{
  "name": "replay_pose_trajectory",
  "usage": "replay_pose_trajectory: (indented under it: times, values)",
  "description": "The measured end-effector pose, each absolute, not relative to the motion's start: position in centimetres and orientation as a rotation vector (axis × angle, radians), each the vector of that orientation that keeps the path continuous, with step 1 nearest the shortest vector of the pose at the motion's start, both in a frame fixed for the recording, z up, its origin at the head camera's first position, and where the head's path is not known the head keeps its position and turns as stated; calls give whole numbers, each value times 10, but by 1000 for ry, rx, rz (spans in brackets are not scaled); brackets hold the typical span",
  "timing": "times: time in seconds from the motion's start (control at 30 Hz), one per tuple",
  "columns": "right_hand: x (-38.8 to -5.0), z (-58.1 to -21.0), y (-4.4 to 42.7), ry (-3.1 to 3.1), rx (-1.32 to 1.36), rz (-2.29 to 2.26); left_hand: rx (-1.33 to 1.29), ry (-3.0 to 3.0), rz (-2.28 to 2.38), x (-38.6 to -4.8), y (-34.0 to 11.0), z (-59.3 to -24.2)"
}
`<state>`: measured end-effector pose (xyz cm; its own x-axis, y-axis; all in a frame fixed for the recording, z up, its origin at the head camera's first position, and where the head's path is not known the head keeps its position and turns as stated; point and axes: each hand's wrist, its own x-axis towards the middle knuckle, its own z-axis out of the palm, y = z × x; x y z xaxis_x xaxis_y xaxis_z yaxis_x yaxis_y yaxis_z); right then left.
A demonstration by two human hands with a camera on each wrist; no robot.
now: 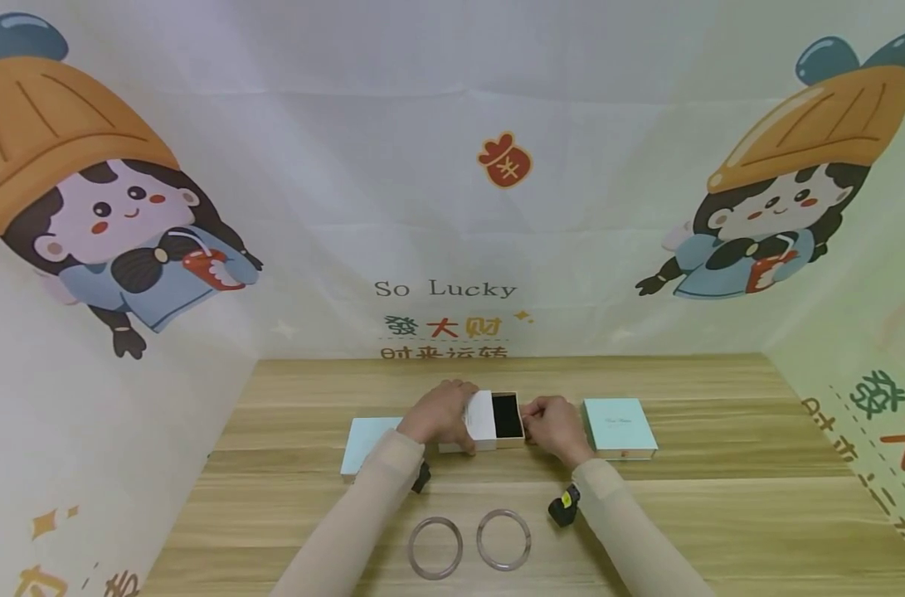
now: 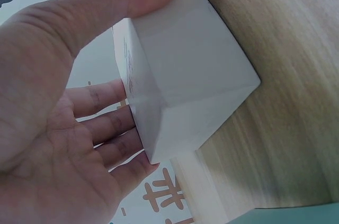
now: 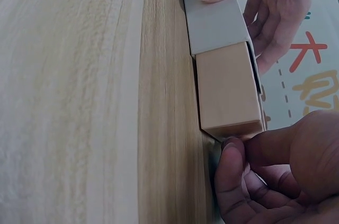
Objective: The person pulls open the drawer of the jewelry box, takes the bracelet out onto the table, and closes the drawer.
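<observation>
Right now, the white box sits on the surface (image 1: 728,423), between the two hands. It is made of a white sleeve (image 1: 482,421) and a drawer (image 1: 508,417) that sticks partly out of it. Its long way runs from side to side, from the left hand (image 1: 443,413) to the right hand (image 1: 558,429), and that line is what matters most for the next move. Neither hand is nearer, because both are at the box.

The left hand is part open around the sleeve and holds it, with the thumb on the near side and the fingers on the far side. The right hand is curled up small, with its thumb and finger pinching at the end of the drawer. The very bit they pinch is too hidden to tell.

The drawer points to the right, at the right hand. Its black inside faces up, and its tan side faces the person. A blue box (image 1: 620,427) is just beside the right hand. Two rings, a left ring (image 1: 435,575) and a right ring (image 1: 503,567), lie flat, nearer to the person than the white box.
</observation>
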<state>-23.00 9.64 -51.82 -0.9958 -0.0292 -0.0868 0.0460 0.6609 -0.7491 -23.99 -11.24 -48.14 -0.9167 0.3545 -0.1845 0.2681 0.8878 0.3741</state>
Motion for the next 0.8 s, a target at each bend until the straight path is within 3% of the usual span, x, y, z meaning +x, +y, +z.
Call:
replay_pose_trajectory:
  times: [0.8]
  values:
    - [-232,-520,73,2659,-62,-1454,491,2815,536,-238,-114,-479]
